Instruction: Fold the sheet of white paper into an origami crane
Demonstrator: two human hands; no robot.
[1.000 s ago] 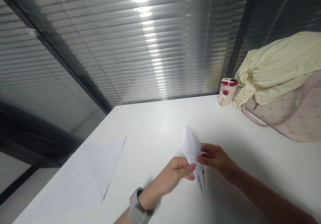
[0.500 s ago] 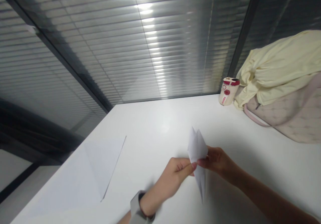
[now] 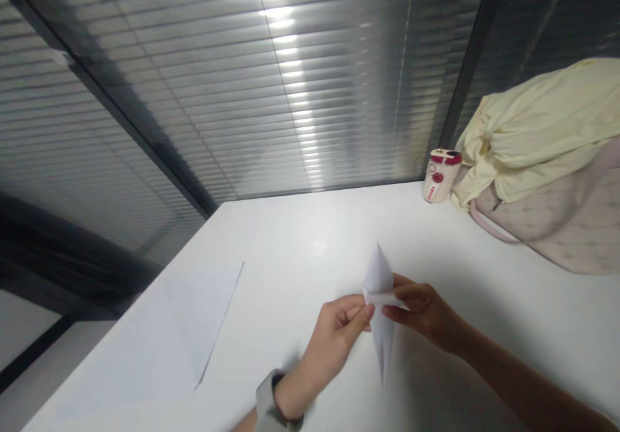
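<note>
A folded white paper (image 3: 378, 276) comes to a point at the top and a long narrow tip at the bottom, held in the air above the white table (image 3: 300, 245). My left hand (image 3: 339, 335) pinches it from the left side. My right hand (image 3: 421, 312) grips it from the right, with its fingers on a flap across the paper's middle. The hands hide part of the paper's middle. A flat, pale sheet of paper (image 3: 198, 319) lies on the table to the left, apart from both hands.
A grey-strapped watch (image 3: 268, 406) sits on my left wrist. At the table's far right corner stand a cream-and-red cup (image 3: 438, 177), a pale yellow cloth (image 3: 527, 128) and a pink quilted bag (image 3: 552, 222). Slatted blinds (image 3: 290, 83) rise behind the table.
The paper's upper part has gone from two peaks to one point, and a flap now crosses its middle. My right fingers lie along that flap, and the paper has shifted slightly left.
</note>
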